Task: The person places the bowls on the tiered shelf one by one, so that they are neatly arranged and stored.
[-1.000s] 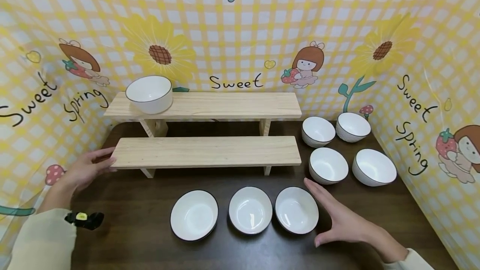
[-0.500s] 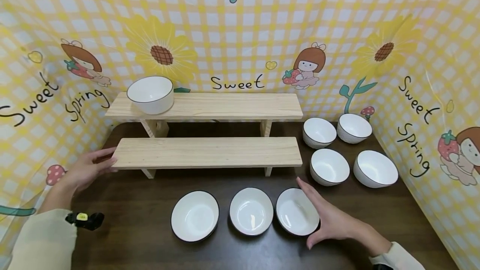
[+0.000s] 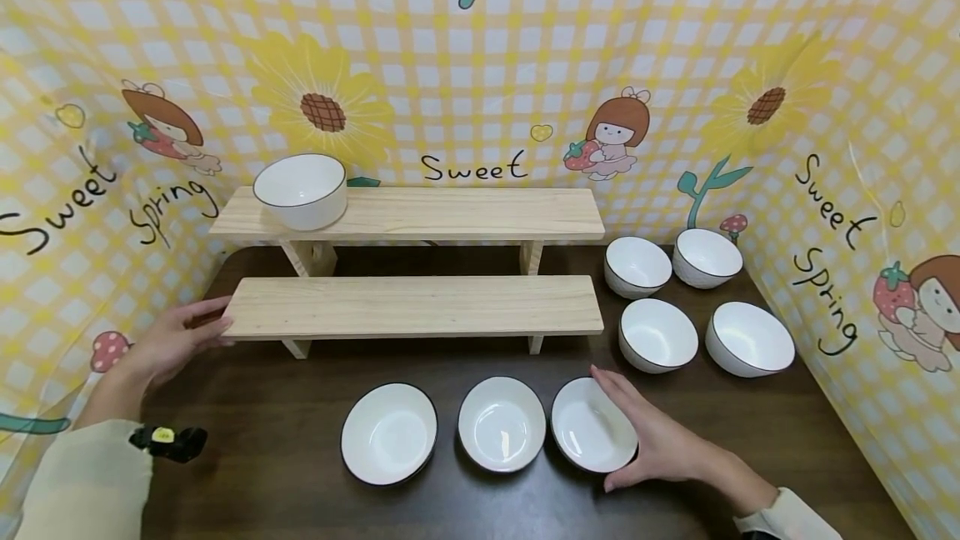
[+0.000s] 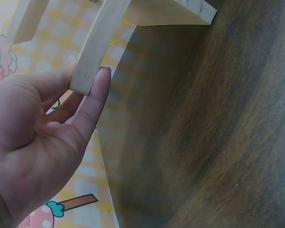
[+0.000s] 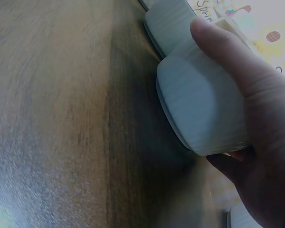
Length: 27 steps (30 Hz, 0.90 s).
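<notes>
My left hand point(image 3: 171, 342) pinches the left end of the lower board of a two-tier wooden shelf point(image 3: 420, 305). In the left wrist view, the thumb and fingers point(image 4: 92, 102) lie on opposite faces of the board. At the front right, my right hand point(image 3: 663, 440) grips a white dark-rimmed bowl point(image 3: 588, 427) by its right side. The right wrist view shows the thumb across the ribbed outside of that bowl point(image 5: 199, 99); most of the other fingers are hidden. To its left stand a white bowl point(image 3: 501, 423) and a slightly larger one point(image 3: 388, 433).
A large white bowl point(image 3: 302, 192) sits at the left end of the upper board. Several textured white bowls point(image 3: 658, 336) stand right of the shelf. Yellow checked cloth point(image 3: 480, 65) surrounds the dark wooden table point(image 3: 247, 457) at the back and sides.
My right hand has moved left from beside the rightmost front bowl onto it, and its fingers have closed around the side. The left hand stays on the shelf end.
</notes>
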Tool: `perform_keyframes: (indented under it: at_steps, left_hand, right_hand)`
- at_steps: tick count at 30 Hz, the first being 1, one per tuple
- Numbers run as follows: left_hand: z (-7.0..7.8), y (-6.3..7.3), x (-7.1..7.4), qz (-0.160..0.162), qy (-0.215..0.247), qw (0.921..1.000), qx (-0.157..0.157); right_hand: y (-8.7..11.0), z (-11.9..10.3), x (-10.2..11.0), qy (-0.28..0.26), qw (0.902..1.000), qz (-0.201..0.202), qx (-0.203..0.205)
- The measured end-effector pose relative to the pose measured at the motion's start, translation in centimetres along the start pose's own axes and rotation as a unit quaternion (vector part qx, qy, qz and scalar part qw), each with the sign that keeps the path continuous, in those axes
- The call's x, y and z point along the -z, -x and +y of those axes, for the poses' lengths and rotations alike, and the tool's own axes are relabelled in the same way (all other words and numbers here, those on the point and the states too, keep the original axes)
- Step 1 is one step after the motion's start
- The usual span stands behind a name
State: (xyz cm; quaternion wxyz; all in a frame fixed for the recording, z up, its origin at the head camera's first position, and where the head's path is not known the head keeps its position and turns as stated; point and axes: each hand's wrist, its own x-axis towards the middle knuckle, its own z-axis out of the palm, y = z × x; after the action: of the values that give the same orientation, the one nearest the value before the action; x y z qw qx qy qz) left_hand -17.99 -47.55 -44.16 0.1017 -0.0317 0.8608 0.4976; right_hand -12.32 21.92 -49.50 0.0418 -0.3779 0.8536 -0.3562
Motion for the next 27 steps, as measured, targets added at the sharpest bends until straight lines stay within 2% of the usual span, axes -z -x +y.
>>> perform_keyframes:
  at_steps: [14, 27]
  left_hand:
    - [-0.31, -0.06, -0.11, 0.004, 0.003, 0.9998, -0.017]
    - [-0.12, -0.02, -0.05, 0.006, 0.004, 1.0000, 0.002]
  right_hand:
    - [-0.28, -0.11, -0.07, 0.002, 0.9992, 0.018, 0.035]
    - [-0.22, 0.19, -0.24, 0.000, 0.9980, 0.036, 0.053]
